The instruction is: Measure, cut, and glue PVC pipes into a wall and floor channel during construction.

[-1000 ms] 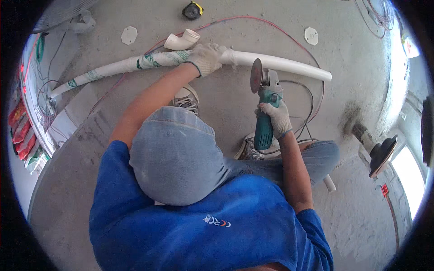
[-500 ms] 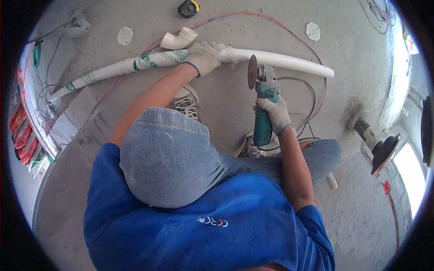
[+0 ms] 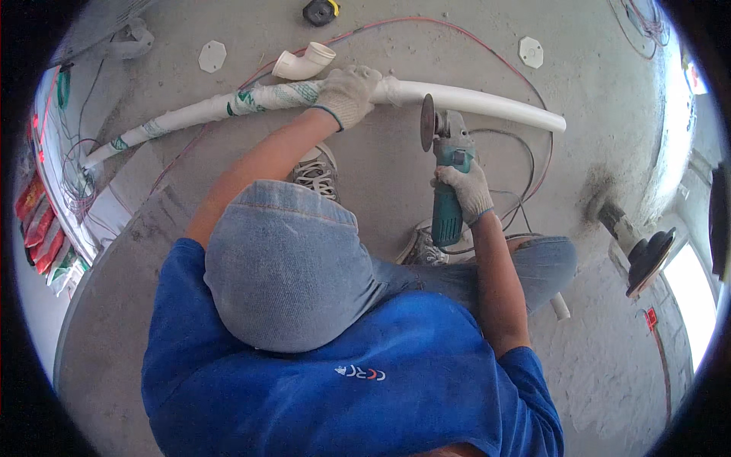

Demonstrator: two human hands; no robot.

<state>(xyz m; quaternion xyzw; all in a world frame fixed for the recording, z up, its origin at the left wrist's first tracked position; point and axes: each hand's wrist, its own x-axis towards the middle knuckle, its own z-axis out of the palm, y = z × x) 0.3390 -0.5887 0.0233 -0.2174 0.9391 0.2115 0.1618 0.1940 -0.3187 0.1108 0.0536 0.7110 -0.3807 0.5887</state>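
A long white plastic pipe (image 3: 487, 103) lies across the floor in front of me, its left part wrapped in white film with green print. My left hand (image 3: 349, 95), in a pale knitted glove, is closed over the pipe near the wrapping's right end. In my right hand (image 3: 468, 190), also gloved, is a teal angle grinder (image 3: 448, 206), gripped round its body. The grinder's thin disc (image 3: 428, 123) stands upright at the near side of the pipe's bare part; whether it touches the pipe I cannot tell.
A cream pipe elbow (image 3: 304, 62) lies just beyond the pipe, with a tape measure (image 3: 320, 12) farther off. A red hose (image 3: 487, 47) curves behind the pipe, and a dark cord (image 3: 531, 175) loops right of the grinder. A capped pipe stub (image 3: 620, 225) stands at the right.
Almost nothing differs. The whole view has shifted by a few pixels; both hands keep their hold on the pipe and the grinder.
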